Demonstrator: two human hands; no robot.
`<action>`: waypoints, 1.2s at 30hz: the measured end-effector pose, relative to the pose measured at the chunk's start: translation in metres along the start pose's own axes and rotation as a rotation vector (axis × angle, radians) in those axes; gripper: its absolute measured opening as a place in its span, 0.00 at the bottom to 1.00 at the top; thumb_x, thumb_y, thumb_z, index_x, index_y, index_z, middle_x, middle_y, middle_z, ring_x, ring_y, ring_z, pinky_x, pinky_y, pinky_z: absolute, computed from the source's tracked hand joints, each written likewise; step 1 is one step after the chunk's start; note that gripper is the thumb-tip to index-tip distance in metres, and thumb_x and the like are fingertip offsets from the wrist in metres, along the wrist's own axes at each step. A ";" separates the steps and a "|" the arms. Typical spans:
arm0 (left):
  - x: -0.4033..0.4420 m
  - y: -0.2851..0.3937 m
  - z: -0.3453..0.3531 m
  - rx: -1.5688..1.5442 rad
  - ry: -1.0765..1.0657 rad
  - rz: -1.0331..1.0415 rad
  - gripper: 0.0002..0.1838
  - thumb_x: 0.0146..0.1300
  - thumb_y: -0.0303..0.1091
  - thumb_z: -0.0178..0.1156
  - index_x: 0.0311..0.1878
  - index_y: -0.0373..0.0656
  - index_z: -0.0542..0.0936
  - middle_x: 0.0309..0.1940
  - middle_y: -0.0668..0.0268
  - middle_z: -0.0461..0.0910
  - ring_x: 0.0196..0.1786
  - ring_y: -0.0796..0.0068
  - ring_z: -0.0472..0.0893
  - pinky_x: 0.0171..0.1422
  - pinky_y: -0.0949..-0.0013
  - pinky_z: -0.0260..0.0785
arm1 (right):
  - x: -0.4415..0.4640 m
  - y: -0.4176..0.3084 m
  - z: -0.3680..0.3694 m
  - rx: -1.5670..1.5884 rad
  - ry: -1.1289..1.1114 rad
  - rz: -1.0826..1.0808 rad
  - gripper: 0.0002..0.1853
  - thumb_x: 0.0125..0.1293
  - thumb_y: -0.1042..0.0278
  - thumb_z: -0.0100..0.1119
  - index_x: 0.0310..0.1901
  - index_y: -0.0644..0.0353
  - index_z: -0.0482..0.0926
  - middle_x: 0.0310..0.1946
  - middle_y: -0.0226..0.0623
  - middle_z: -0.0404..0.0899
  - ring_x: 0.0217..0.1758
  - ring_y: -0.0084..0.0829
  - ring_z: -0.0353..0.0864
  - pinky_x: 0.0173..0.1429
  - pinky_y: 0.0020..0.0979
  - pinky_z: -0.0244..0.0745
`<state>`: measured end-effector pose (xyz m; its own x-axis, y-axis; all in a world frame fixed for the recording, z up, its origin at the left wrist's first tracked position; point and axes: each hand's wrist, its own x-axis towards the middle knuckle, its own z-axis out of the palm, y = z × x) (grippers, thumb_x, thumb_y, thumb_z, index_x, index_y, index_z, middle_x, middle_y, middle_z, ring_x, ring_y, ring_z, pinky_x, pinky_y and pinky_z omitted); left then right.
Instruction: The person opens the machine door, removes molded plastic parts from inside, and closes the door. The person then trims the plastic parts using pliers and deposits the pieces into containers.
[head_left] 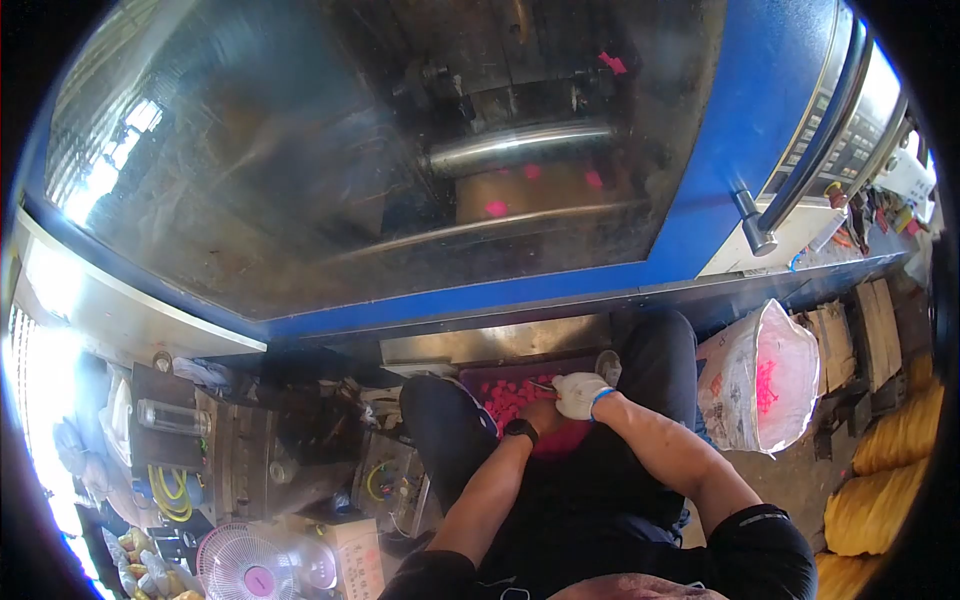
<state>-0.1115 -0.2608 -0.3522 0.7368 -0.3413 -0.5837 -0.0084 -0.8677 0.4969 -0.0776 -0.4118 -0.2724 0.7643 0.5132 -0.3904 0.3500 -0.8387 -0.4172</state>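
Both of my hands meet over a bin (470, 372) of small bright pink pieces (508, 395), low between my knees. My left hand (540, 418) is bare, with a dark watch at the wrist; its fingers are closed against my other hand, and what they hold is hidden. A white glove covers my right hand (580, 396), which is closed around a small metal tool (543, 383). Only a short thin end of that tool shows past the glove, so its kind is unclear.
A blue machine (690, 230) with a large window stands ahead, pink bits behind the glass. To the right is a white sack (725, 390) with pink pieces inside, near yellow bundles (880, 510). A fan (245, 565) and a cardboard box (358, 560) stand at lower left.
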 end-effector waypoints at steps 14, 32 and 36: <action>0.005 -0.006 0.005 0.030 -0.007 0.031 0.26 0.68 0.57 0.58 0.59 0.49 0.85 0.54 0.47 0.86 0.57 0.45 0.85 0.61 0.48 0.77 | 0.001 0.001 0.001 0.008 0.006 0.002 0.15 0.65 0.60 0.57 0.48 0.60 0.82 0.40 0.54 0.87 0.46 0.57 0.88 0.50 0.55 0.82; 0.004 -0.004 0.004 0.044 0.010 0.022 0.20 0.68 0.51 0.57 0.56 0.54 0.87 0.54 0.51 0.86 0.56 0.46 0.85 0.61 0.47 0.78 | 0.000 -0.001 0.000 -0.006 -0.007 0.006 0.15 0.66 0.60 0.56 0.48 0.59 0.82 0.41 0.54 0.87 0.47 0.57 0.88 0.51 0.55 0.82; 0.005 -0.006 0.006 0.045 0.014 0.057 0.21 0.68 0.52 0.57 0.56 0.53 0.87 0.54 0.51 0.86 0.56 0.46 0.85 0.61 0.47 0.77 | -0.001 -0.002 -0.002 -0.005 -0.020 0.013 0.15 0.66 0.60 0.56 0.48 0.60 0.82 0.42 0.55 0.87 0.48 0.57 0.87 0.52 0.55 0.81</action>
<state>-0.1116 -0.2597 -0.3622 0.7437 -0.3857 -0.5460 -0.0808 -0.8626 0.4994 -0.0780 -0.4112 -0.2694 0.7577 0.5061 -0.4120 0.3434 -0.8461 -0.4077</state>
